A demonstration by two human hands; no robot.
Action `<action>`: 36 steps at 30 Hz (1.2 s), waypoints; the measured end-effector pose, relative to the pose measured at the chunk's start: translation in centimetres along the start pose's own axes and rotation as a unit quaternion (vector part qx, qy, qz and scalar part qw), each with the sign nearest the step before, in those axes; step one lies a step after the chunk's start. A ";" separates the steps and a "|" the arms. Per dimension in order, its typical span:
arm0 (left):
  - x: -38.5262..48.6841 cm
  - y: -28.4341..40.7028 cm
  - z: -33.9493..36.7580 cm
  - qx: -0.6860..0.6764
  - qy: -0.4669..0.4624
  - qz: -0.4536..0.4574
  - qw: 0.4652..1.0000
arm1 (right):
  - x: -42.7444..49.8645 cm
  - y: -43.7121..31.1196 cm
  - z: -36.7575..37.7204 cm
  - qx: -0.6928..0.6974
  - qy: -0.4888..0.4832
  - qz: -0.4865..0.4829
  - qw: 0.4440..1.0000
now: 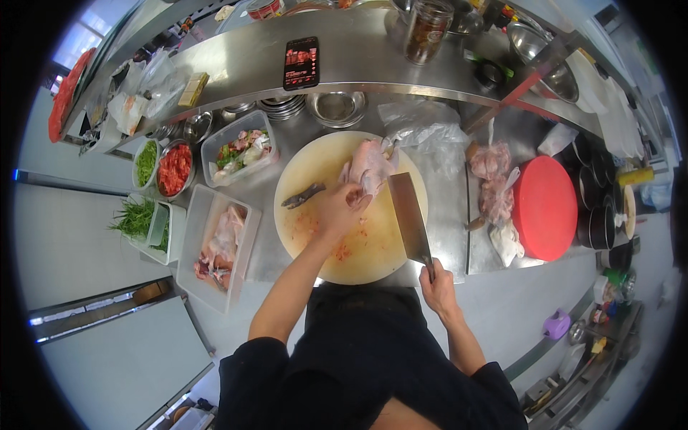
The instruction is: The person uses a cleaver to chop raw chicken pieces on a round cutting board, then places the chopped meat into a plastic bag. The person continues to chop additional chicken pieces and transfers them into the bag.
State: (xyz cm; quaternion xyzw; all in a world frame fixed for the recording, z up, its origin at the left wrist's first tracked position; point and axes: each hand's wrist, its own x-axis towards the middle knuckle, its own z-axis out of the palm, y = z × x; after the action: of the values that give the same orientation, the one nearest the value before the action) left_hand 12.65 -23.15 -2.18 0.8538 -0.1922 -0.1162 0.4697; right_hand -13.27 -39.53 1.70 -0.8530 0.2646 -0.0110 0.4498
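A raw plucked bird [367,164] lies on the far right part of a round cutting board [376,258]. My left hand [341,208] is at the bird's near end, its fingers curled around a part of it; what they pinch is partly hidden. In my right hand [439,286] is the handle of a cleaver [408,217], whose broad blade reaches over the board's right side, just right of the bird. A dark piece, seemingly a poultry foot [302,196], rests on the board left of my left hand. Small red scraps dot the near surface.
Left of the board stand a plastic bin [247,236] with raw poultry, a container [271,129] of mixed trimmings, and a bowl of chopped red vegetable [174,169]. Bagged meat [490,161] and a red round board [545,209] sit right. A phone [301,63] lies on the steel shelf [355,37].
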 end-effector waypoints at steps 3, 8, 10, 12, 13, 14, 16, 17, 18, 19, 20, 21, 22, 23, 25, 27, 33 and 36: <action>-1.2 -4.6 1.6 -0.053 0.086 -0.025 0.995 | 0.7 -0.3 -0.2 -0.017 -0.029 -0.031 0.999; -4.7 -6.9 0.6 -0.011 0.059 -0.068 0.996 | 2.0 -0.7 0.0 -0.051 -0.060 -0.145 0.986; -5.4 -7.9 1.2 -0.030 0.089 -0.056 0.994 | 2.7 -1.2 0.4 -0.056 -0.076 -0.194 0.976; -5.7 -8.5 2.1 -0.064 0.119 -0.052 0.989 | 3.5 -2.2 1.0 -0.128 -0.078 -0.216 0.965; -5.7 -8.6 2.3 -0.056 0.131 -0.031 0.989 | 3.8 -2.5 1.2 -0.164 -0.077 -0.228 0.957; -5.6 -8.7 2.6 -0.047 0.142 -0.009 0.989 | 4.1 -2.3 1.2 -0.204 -0.091 -0.216 0.950; -5.4 -8.6 2.7 -0.039 0.150 0.006 0.988 | 5.3 -1.8 1.4 -0.285 -0.113 -0.194 0.932; -5.4 -8.6 2.8 -0.041 0.146 -0.001 0.988 | 5.7 -1.8 1.1 -0.296 -0.119 -0.193 0.928; -5.7 -8.5 2.7 -0.042 0.141 -0.010 0.989 | 5.8 -2.4 0.7 -0.306 -0.127 -0.192 0.924; -5.8 -8.5 2.7 -0.041 0.152 -0.001 0.988 | 5.9 -3.2 0.2 -0.317 -0.135 -0.191 0.919; -5.9 -8.5 2.7 -0.039 0.162 0.007 0.986 | 5.6 -4.2 -0.2 -0.281 -0.100 -0.227 0.927; -5.6 -8.4 2.5 -0.037 0.172 0.018 0.984 | 5.3 -6.5 -0.8 -0.244 -0.064 -0.264 0.931; -5.7 -8.4 2.4 -0.026 0.174 0.013 0.984 | 5.0 -7.7 -1.0 -0.202 -0.030 -0.297 0.933; -5.8 -8.5 2.2 -0.015 0.175 0.008 0.984 | 5.0 -7.8 -1.1 -0.158 -0.035 -0.317 0.935; -5.9 -8.1 2.3 -0.019 0.166 -0.003 0.986 | 4.0 -7.8 -1.6 -0.079 -0.036 -0.342 0.936; -5.9 -7.6 2.3 -0.041 0.159 -0.017 0.986 | 4.6 -3.4 0.6 -0.203 -0.076 -0.296 0.930; -7.0 -7.8 1.4 0.031 0.114 -0.071 0.990 | 3.6 1.4 -1.6 -0.386 -0.189 -0.162 0.888; -7.3 -9.5 0.6 0.085 0.175 0.086 0.977 | 2.4 3.4 -2.8 -0.377 -0.189 -0.160 0.893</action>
State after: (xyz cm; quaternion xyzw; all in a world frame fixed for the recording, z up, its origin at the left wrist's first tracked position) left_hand 7.90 -15.82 -10.42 0.8781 -0.1890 0.0924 0.4297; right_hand -13.43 -44.34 0.24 -0.9752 0.0188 0.1791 0.1284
